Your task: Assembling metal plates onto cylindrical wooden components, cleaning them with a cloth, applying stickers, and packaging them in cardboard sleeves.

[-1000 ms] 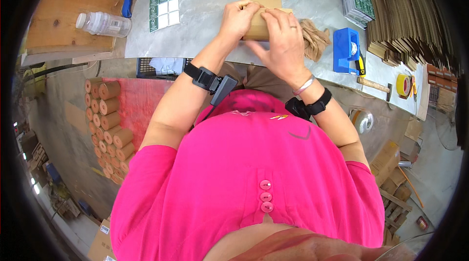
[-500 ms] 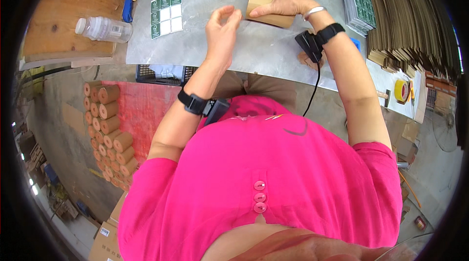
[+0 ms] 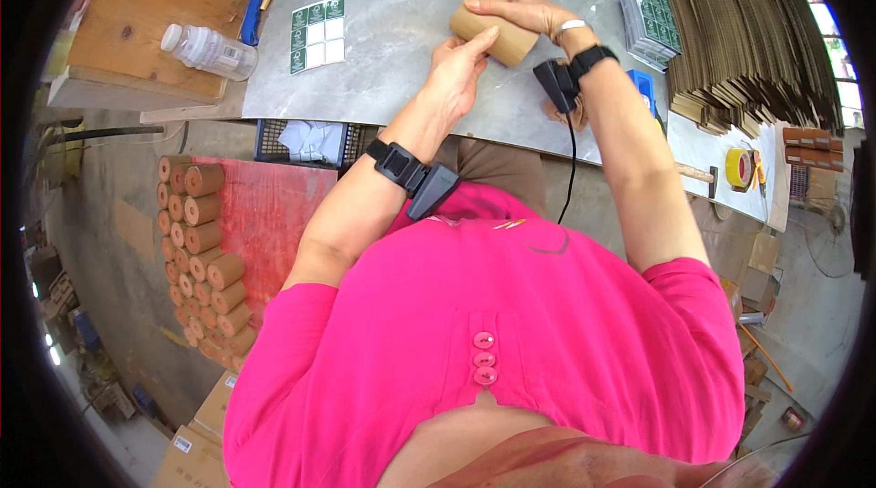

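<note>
My right hand (image 3: 534,15) is wrapped over the far right side of a tan cylindrical roll (image 3: 484,20), which lies tilted on or just above the grey tabletop. My left hand (image 3: 459,73) meets the roll's near left side, its thumb resting on the surface and its other fingers bent, partly out of sight. Left of the hands lies a sheet of green and white labels (image 3: 318,35), with several blank white spaces where labels are gone. A thick stack of similar label sheets (image 3: 650,24) stands to the right, beyond my right wrist.
A clear plastic jar (image 3: 212,52) lies beside a wooden box (image 3: 155,22) on the left. Stacked flat cardboard (image 3: 748,36), yellow tape (image 3: 737,167) and a hammer (image 3: 698,173) are on the right. Brown rolls (image 3: 205,241) are piled below left, beside a blue-black crate (image 3: 301,143).
My left hand has moved right and now touches the roll; before, it was apart with its fingertips together. The roll has turned to a steeper slant under my right hand.
</note>
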A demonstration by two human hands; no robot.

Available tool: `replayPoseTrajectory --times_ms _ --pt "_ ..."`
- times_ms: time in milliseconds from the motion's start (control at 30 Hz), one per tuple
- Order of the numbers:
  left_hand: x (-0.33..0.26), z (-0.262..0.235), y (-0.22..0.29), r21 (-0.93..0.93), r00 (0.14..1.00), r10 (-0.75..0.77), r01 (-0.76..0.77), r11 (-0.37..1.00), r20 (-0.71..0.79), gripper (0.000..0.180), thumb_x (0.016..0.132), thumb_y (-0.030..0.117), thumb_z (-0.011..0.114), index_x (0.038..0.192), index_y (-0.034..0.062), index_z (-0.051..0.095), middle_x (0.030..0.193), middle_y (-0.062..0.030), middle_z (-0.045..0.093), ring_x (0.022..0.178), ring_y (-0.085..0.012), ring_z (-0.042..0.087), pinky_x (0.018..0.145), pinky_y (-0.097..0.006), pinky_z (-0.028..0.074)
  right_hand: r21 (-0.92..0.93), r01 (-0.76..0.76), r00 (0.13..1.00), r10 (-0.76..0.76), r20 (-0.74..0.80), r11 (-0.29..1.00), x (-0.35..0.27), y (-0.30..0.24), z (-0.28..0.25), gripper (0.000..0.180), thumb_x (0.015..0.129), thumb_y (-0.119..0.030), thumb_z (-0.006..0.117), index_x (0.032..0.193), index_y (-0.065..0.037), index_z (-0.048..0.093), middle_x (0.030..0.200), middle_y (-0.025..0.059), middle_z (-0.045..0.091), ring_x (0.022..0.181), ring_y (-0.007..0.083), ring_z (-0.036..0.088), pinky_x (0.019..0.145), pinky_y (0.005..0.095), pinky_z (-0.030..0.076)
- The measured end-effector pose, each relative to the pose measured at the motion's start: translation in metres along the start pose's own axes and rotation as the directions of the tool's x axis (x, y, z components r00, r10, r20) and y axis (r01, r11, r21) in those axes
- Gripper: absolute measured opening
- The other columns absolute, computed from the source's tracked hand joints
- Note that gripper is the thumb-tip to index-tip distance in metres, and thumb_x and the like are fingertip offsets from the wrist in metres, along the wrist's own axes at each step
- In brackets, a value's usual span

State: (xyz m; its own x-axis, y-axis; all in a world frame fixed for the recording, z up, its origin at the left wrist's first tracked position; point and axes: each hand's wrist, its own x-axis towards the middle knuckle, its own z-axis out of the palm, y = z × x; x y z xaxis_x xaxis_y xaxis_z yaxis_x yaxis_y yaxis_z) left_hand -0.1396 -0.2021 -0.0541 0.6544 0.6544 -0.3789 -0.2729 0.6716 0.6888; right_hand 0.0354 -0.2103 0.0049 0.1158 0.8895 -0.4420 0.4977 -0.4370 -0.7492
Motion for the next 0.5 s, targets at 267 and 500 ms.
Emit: replayPoseTrajectory --times_ms 267,500 --pt "-0.058 0.009 0.013 0.146 0.978 0.106 -0.133 0.98 0.18 0.069 0.076 0.016 0.085 0.132 -0.0017 0.049 0.125 -0.0122 0.058 0.115 -0.0213 0.057 0.098 -0.036 0.047 0.425 0.273 0.951 -0.173 -0.258 0.863 -0.077 0.022 0.058 0.073 0.088 -0.064 0.058 0.117 0.003 0.066 0.106 0.015 0.069 0.095 0.0185 0.064 0.08 0.0311 0.051" --pt "-0.066 -0.006 0.017 0.461 0.91 0.221 -0.373 0.806 0.35 0.078 0.066 0.019 0.088 0.13 0.0015 0.049 0.122 -0.0118 0.059 0.113 -0.0224 0.058 0.096 -0.037 0.048 0.109 0.51 0.757 -0.385 -0.528 0.853 -0.108 0.02 0.085 0.067 0.082 -0.051 0.072 0.12 0.002 0.058 0.108 0.0177 0.068 0.101 0.0296 0.066 0.09 0.0375 0.051"
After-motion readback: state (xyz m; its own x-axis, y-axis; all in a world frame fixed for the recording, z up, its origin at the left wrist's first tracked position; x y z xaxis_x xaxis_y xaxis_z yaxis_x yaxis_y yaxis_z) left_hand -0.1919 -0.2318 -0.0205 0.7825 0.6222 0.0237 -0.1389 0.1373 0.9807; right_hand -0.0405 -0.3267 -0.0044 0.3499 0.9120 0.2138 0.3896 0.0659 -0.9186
